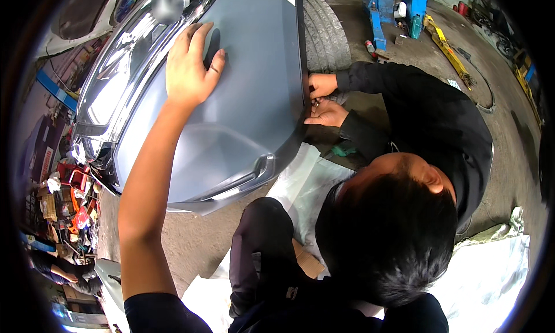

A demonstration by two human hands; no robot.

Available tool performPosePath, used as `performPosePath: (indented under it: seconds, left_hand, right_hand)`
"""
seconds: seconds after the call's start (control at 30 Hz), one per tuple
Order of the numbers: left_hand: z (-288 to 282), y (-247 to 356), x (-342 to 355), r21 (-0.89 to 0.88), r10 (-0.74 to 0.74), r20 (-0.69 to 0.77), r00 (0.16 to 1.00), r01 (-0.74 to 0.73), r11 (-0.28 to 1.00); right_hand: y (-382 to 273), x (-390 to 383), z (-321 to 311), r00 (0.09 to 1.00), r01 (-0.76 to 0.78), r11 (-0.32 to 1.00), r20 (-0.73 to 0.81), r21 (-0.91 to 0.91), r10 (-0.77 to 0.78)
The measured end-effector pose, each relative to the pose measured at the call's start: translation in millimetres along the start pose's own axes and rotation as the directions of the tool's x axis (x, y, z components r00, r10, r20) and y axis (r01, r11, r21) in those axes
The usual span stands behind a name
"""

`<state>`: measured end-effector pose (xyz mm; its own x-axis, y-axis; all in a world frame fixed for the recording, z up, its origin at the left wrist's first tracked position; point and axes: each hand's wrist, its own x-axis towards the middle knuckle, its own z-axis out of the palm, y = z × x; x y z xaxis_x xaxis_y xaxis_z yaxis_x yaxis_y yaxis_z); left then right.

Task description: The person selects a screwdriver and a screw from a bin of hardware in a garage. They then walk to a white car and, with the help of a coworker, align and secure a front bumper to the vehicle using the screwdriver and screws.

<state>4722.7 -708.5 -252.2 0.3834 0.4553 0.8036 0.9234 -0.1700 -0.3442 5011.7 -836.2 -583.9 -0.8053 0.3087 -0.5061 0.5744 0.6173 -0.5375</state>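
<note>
The grey painted car bumper panel (243, 96) stands low in front of you, its glossy surface facing up to your head, its right edge next to the black ribbed tyre (326, 30); your left hand (191, 64) lies flat on the upper part of it, fingers spread wide, closed on nothing, only pressing. Your right hand I cannot see, so its grip I cannot tell. A co-worker in a black long-sleeved top (433, 119) crouches at your right side, and both of this person's hands (322, 99) are busy at the right edge of the panel with something small that I cannot make out; I judge you are steadying the panel for this work. To do it well, keep the palm broad and the pressure even; push straight into the panel and not sideways, so the edge does not shift under the co-worker's fingers; stay off the chrome and clear headlamp (118, 73) beside your hand. The white plastic sheet (491, 275) on the concrete floor can slip under the knee.
</note>
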Motion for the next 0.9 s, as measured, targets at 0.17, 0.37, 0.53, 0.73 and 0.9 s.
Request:
performPosePath:
  seconds: [0.17,0.37,0.53,0.73,0.9]
  left_hand:
    - [-0.8,2.2,1.9,0.013,0.002,0.012,1.0,-0.002,1.0]
    - [-5.4,1.3,4.6,0.032,0.01,0.018,1.0,-0.01,0.999]
    - [0.4,4.1,5.4,0.034,-0.005,0.048,0.999,0.004,0.999]
    - [-4.7,5.2,6.9,0.047,0.02,0.089,0.996,-0.024,0.999]
    - [-5.3,6.8,1.7,0.059,0.018,0.114,0.993,-0.025,0.998]
  right_hand:
    - [0.8,-7.1,-0.1,1.0,-0.007,1.0,-0.003,-0.008,0.007]
    - [-3.0,-14.5,1.2,1.0,0.006,1.0,0.016,0.002,-0.006]
    - [21.7,-10.1,17.1,0.999,-0.013,0.992,-0.047,0.124,0.019]
    - [39.6,2.4,19.8,0.996,-0.017,0.988,-0.08,0.156,0.029]
    - [36.0,-2.7,7.1,0.99,-0.065,0.982,-0.115,0.178,0.086]
